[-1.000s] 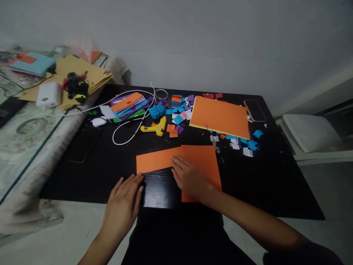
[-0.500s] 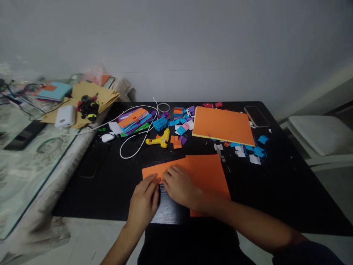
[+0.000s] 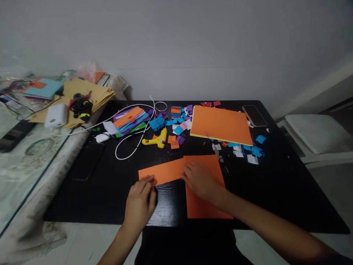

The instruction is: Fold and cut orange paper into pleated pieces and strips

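An orange paper strip (image 3: 165, 171) lies slantwise on the black table before me. My left hand (image 3: 140, 198) holds its near left corner, fingers together on the paper and thumb close by. At the strip's right end, the curled fingers of my right hand (image 3: 199, 181) press on its near edge. Beneath that hand and forearm is a larger orange paper sheet (image 3: 204, 206), which meets the strip's right end; whether the two are joined I cannot tell. Scissors (image 3: 220, 159) lie just beyond the sheet's right edge.
Behind the strip are a yellow glue gun (image 3: 156, 140), a white cable (image 3: 119, 151) and folded coloured papers (image 3: 132, 119). A stack of orange and yellow sheets (image 3: 220, 123) stands among small paper pieces. One phone (image 3: 255, 116) lies at the back right, another dark phone (image 3: 88, 162) at left.
My right hand has slid right along the strip's near edge, away from my left hand, baring the strip's middle. My left hand stays at the left corner. The view has shifted slightly.
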Demonstrator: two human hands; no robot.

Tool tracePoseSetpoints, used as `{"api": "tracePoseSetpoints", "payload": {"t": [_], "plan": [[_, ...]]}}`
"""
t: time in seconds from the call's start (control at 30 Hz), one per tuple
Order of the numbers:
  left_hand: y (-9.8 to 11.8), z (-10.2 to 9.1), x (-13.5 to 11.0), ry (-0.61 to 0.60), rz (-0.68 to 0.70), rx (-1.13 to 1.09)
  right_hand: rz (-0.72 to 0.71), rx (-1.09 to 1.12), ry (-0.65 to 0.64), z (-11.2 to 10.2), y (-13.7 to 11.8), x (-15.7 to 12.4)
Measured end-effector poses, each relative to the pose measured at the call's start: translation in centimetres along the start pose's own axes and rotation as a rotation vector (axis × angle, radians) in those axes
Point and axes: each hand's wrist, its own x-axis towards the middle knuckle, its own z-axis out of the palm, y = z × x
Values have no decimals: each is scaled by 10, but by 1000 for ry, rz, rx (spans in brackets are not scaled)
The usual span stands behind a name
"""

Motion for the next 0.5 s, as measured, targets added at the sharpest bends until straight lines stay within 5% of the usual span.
{"api": "tracePoseSetpoints", "payload": {"t": [0.23,0.5], "plan": [[0,-6,10,-82,-19,42,179,-39,36,-16,20,-22],[17,1,61,-197,24,36,309,47,126,-31,30,-36]]}}
